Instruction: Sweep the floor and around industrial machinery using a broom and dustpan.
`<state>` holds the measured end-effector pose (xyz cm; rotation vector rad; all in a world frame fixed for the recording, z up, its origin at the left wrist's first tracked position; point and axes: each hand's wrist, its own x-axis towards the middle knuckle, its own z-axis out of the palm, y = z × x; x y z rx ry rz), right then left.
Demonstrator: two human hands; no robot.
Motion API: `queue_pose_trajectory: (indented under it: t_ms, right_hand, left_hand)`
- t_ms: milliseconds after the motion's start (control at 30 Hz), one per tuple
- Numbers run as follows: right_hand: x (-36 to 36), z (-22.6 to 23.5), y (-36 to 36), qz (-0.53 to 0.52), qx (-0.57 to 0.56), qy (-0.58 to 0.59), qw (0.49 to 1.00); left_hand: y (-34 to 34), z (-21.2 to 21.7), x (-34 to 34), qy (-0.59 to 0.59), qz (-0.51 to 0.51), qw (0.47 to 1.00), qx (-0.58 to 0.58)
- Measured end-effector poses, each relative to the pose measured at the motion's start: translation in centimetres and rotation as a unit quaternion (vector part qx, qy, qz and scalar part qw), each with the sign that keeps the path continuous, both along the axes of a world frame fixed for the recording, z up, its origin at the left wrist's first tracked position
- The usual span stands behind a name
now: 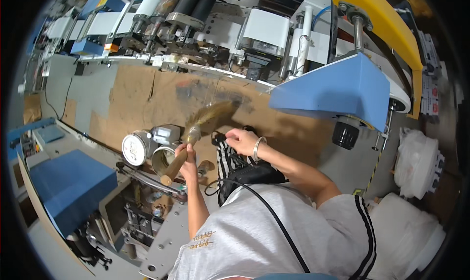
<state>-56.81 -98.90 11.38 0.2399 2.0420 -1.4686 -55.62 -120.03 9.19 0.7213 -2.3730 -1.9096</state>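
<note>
My left hand point(187, 161) is closed round the wooden handle of a straw broom point(176, 168). The handle's butt end points toward me, and the broom's bristles point(210, 116) fan out away to the right above the cardboard-covered floor point(161, 104). My right hand point(241, 141), with a bangle at the wrist, hovers in front of my body just right of the broom. Its fingers are loosely bent and apart from the handle, with nothing visible in them. Just past my left hand stands an open metal can point(160, 158), partly hidden by the broom handle.
A white-lidded bucket point(134, 149) and a silver-grey container point(165, 133) stand beside the can. Along the far side runs a machine with rollers point(196, 8); its blue housing point(333, 86) juts out at right. Another machine with a blue cover point(73, 187) stands at left. Plastic-wrapped rolls point(416, 162) lie at right.
</note>
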Motion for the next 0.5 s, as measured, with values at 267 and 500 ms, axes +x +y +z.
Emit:
queue_pose_trajectory:
  t_ms: [267,500]
  right_hand:
    - [-4.6,-9.7,4.0,-0.381,-0.035,-0.104,0.918]
    - [-13.2,-23.6,11.1,-0.667,-0.089,-0.159,0.722]
  left_hand:
    - [-5.1,-0.8,-7.2,-0.022,0.005,1.000,0.004]
    - [-8.0,-3.6,-11.6,-0.086,0.003,0.996,0.018]
